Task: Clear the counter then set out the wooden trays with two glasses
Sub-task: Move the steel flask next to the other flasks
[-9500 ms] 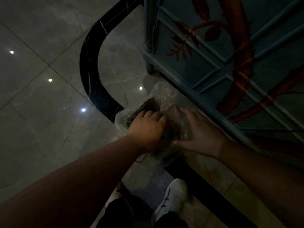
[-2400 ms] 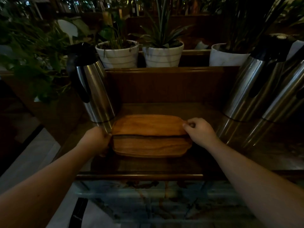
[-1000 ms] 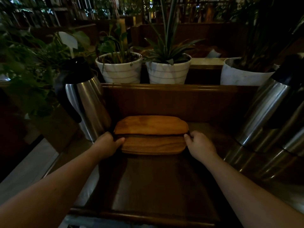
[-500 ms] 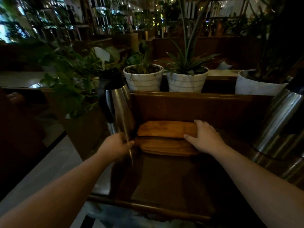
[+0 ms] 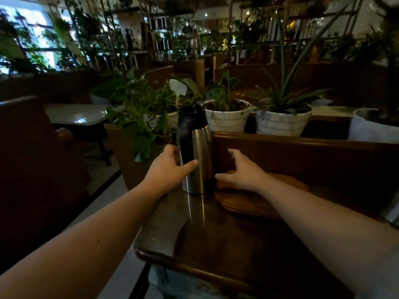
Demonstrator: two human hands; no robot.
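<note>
- Wooden trays point(image 5: 254, 203) lie stacked flat on the dark wooden counter point(image 5: 216, 244), just right of a steel thermos jug point(image 5: 195, 156); their long axis runs left to right along the raised wooden back panel point(image 5: 302, 154), and the right hand hides the near left end.
- Right hand point(image 5: 241, 171) hovers over the trays' left end, fingers spread wide, gripping nothing.
- Left hand point(image 5: 168, 169) wraps the upright jug's left side, thumb across its front.
- Behind the panel stand striped white plant pots point(image 5: 226, 119).
</note>
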